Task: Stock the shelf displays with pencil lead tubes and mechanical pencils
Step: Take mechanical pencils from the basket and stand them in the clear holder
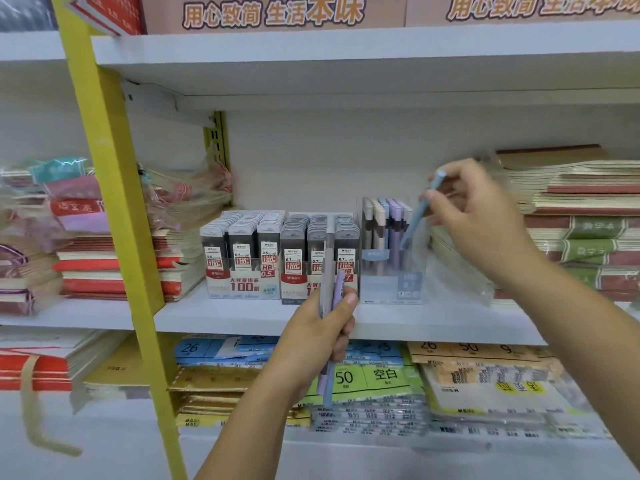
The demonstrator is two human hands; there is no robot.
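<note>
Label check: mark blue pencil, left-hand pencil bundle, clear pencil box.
blue pencil (417, 220), head view, mid-barrel.
pencil bundle (337, 289), head view, lavender barrel above the thumb.
clear pencil box (381, 289), head view, front wall.

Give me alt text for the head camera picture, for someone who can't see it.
The right hand holds a blue mechanical pencil slanted at a clear display box on a white shelf; the left hand grips a bundle of pencils. Two lead tube displays stand beside the box.
</note>
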